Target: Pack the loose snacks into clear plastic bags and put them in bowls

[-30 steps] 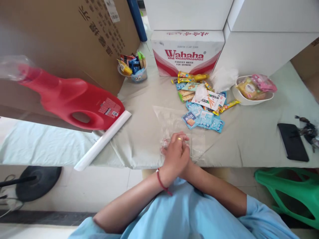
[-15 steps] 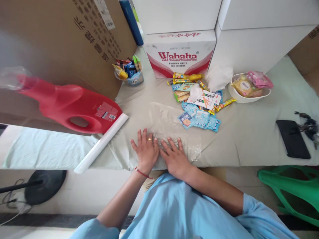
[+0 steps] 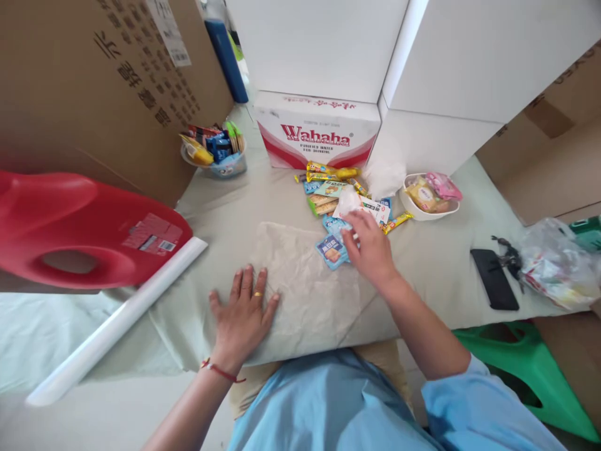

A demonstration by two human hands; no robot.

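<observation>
My left hand [image 3: 243, 316] lies flat with fingers spread on the cloth-covered table, along the left edge of a thin clear plastic sheet [image 3: 310, 300]. My right hand [image 3: 372, 250] is over the near side of a snack pile, its fingers bent and the thumb apart from them. Beneath and beside it are small blue snack packets [image 3: 331, 252], partly hidden by the hand. Behind the fingers are a white snack packet [image 3: 375, 210], a crumpled piece of clear plastic [image 3: 348, 199] and several yellow-wrapped sticks [image 3: 323, 171].
A white roll [image 3: 117, 326] and a red jug [image 3: 98, 232] occupy the left. Snack-filled tubs stand at back left [image 3: 230, 166] and right [image 3: 429, 215]. A Wahaba-like printed carton [image 3: 319, 134] stands behind. A phone [image 3: 494, 279], keys [image 3: 509, 260] and plastic bag [image 3: 558, 263] lie right.
My hands have parted from the plastic sheet's near part. The left has shifted left; the right has moved forward onto the snack pile. The sheet now lies flatter and wider, and the view has turned.
</observation>
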